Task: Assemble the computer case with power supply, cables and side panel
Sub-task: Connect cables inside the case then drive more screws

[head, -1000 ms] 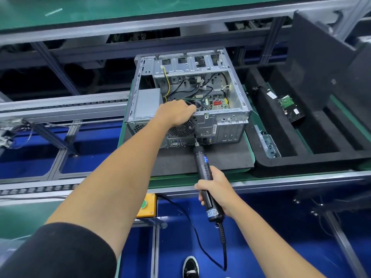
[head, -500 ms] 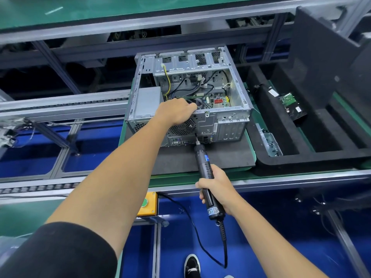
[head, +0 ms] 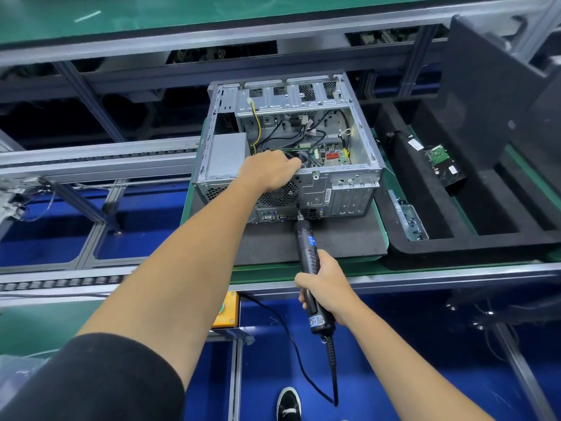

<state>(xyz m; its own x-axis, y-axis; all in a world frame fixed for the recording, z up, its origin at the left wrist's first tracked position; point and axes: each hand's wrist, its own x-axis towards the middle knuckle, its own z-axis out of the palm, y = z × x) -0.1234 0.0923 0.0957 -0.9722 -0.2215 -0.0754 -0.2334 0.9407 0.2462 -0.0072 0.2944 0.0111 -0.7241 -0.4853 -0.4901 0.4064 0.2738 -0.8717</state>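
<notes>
**Screwdriver at the rear of the open case**

Almost nothing differs from a moment ago: both hands stay where they were. The left hand (head: 268,171) is curled over the top rear edge of the computer case (head: 340,192), which lies on a dark mat (head: 340,241) on the table (head: 425,276). The right hand (head: 324,287) grips the electric screwdriver (head: 306,253), its tip at the rear panel. The left fingertips are hidden inside the case, perhaps holding a cable.
</notes>
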